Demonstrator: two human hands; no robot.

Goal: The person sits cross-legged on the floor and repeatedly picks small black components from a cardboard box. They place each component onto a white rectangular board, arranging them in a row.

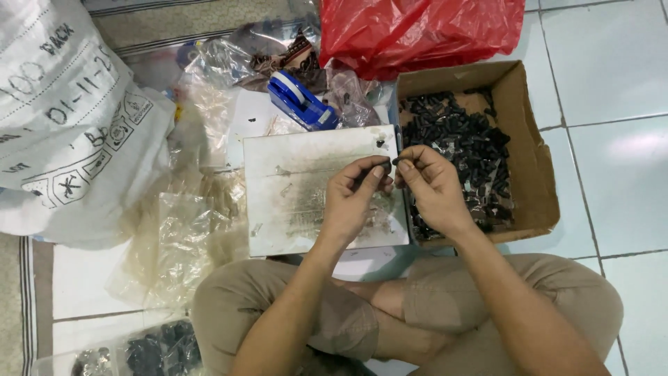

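A person sits cross-legged on a pale tiled floor [619,90], seen from above. At far left, a big white woven sack [62,118] with dark markings slumps against the floor. A crumpled red plastic bag [417,28] lies at the far edge, right of centre. Below it, on the right, an open cardboard box [536,174] holds a heap of small black parts [466,153]. A scuffed white board [299,195] lies flat in front of the knees, touching the box's left side. Clear plastic bags [181,237] are strewn to the board's left, and another clear bag of black parts [146,351] sits at the near left corner. A blue and white tape dispenser [300,101] rests just beyond the board's far edge.

Above the board's right edge, the left hand [351,202] and right hand [435,188] meet. The left thumb and fingers are closed on a small black piece [379,170]; the right fingertips pinch what looks like another tiny dark bit just beside it, too small to make out.
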